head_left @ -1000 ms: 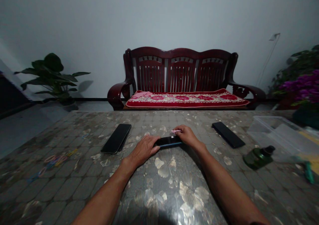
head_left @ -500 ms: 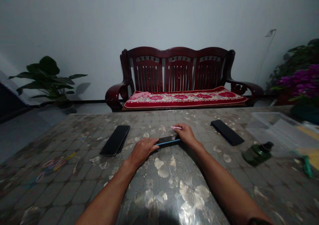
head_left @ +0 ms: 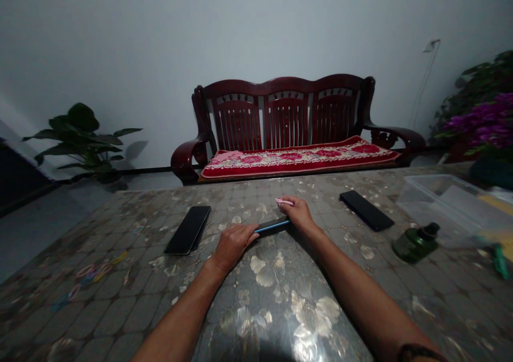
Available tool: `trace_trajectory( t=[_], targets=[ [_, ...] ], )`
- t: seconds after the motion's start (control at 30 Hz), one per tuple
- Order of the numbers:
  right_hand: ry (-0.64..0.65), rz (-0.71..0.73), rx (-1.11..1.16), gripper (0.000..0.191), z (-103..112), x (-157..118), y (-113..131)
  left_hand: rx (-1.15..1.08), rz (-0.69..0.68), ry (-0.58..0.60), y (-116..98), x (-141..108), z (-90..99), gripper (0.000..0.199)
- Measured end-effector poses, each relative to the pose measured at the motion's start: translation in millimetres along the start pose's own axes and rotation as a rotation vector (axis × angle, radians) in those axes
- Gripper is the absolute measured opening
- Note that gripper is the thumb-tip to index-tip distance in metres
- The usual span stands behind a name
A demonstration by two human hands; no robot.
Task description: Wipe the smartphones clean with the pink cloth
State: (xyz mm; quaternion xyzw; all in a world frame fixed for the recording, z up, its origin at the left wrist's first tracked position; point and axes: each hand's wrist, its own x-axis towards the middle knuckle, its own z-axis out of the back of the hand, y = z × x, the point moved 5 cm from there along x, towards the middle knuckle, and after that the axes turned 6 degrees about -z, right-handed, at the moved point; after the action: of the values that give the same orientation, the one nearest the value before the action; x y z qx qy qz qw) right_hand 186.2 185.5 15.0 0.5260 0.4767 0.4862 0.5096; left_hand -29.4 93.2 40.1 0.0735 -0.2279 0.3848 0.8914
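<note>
Near the middle of the table, a dark phone with a blue edge (head_left: 273, 225) is held between both hands. My left hand (head_left: 236, 243) is closed on its left end, with the thumb along the near edge. At the other end, my right hand (head_left: 301, 212) is closed, its lower part against the phone. A small pink piece, perhaps folded cloth (head_left: 284, 202), sticks out between the right thumb and fingers. The right fingers partly hide both things. Another black phone (head_left: 188, 230) lies left of my hands, and one more black phone (head_left: 366, 210) lies to the right.
Colourful bands (head_left: 96, 271) lie at left on the patterned table (head_left: 256, 308). A green bottle (head_left: 416, 243) with a black top stands at right, beside a clear plastic box (head_left: 441, 207) and a green object (head_left: 500, 261). Beyond the table is a wooden bench (head_left: 288, 111).
The view has tilted slightly. Both hands keep hold of the phone, which now slants a little more, its right end higher. The pink piece remains in my right hand.
</note>
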Motion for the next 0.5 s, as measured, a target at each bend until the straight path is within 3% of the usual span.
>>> trace_trajectory(
  t=[0.33, 0.4, 0.5],
  targets=[
    [-0.015, -0.055, 0.131, 0.038, -3.2, 1.0, 0.0, 0.033, 0.053, 0.075, -1.7, 9.9, 2.1, 0.025],
    [-0.1, 0.025, 0.11, 0.039, 0.7, -0.2, 9.3, 0.006, 0.078, 0.066, 0.7, 12.7, 3.1, 0.025],
    [-0.292, 0.281, 0.0, 0.033, 11.9, -10.4, 36.0, -0.032, 0.145, 0.048, 6.1, 16.1, 1.7, 0.027]
  ],
)
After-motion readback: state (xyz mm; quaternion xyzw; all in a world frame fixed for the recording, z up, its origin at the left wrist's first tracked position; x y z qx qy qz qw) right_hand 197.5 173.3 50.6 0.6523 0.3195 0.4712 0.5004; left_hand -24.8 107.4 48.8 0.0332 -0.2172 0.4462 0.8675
